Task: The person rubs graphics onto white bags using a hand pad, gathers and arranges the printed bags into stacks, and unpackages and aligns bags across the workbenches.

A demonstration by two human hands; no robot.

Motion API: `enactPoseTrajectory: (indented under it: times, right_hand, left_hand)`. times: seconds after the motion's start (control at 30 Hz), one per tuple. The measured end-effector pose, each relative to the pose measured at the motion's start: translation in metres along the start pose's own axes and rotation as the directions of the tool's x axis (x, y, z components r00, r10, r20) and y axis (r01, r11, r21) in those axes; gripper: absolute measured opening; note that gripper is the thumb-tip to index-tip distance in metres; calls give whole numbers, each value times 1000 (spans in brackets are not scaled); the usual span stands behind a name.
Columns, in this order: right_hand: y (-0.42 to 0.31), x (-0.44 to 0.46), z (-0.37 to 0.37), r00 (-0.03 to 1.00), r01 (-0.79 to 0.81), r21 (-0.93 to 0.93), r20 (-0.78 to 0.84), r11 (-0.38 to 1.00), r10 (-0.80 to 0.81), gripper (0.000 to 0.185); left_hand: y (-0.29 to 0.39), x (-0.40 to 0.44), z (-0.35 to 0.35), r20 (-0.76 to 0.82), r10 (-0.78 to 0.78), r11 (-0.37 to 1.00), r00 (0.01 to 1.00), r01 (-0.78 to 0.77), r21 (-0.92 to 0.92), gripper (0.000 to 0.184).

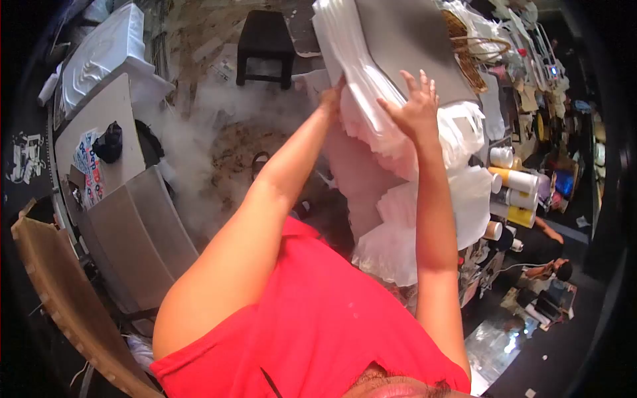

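Observation:
A thick stack of thin white plastic sheets point(361, 73) lies folded and slanting over the grey tabletop point(411, 33). My left hand point(332, 98) grips the stack's left edge, its fingertips partly hidden by the sheets. Over the stack's right side is my right hand point(415, 109), open with the fingers spread and stretched out; whether its palm presses on the sheets I cannot tell. More loose white sheets point(398, 219) hang and bunch below, between my forearms.
A black stool point(265, 46) stands ahead on the left. At left are a grey chair point(139, 239) and a board point(99, 126) with a black bag point(109, 142). Several rolls point(517, 189) lie at right, near a seated person point(541, 252). A wicker basket point(468, 53) sits beyond the stack.

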State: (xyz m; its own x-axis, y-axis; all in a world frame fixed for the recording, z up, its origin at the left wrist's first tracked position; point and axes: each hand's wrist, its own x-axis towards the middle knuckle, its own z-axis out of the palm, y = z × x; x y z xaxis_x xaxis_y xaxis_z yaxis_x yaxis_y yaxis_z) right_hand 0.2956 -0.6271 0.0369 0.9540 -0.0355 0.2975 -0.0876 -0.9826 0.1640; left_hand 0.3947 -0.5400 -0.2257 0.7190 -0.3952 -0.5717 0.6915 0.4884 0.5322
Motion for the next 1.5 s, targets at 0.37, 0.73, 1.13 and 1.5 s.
enactPoseTrajectory:
  times: [0.37, 0.73, 1.13, 1.5]
  right_hand:
    - [77, 71, 19, 562, -673, 503, 824, 542, -68, 76]
    - [24, 56, 26, 707, -396, 268, 699, 878, 106, 77]
    - [-108, 242, 16, 907, -81, 869, 267, 489, -325, 58]
    - [-276, 336, 141, 665, -325, 920, 388, 221, -638, 51]
  left_hand:
    - [70, -69, 51, -123, -14, 970, 992, 44, 239, 106]
    - [91, -64, -96, -45, -155, 786, 987, 151, 600, 63]
    - [228, -267, -291, -653, 367, 929, 663, -230, 288, 27]
    - [239, -269, -313, -656, 216, 974, 723, -202, 99, 27]
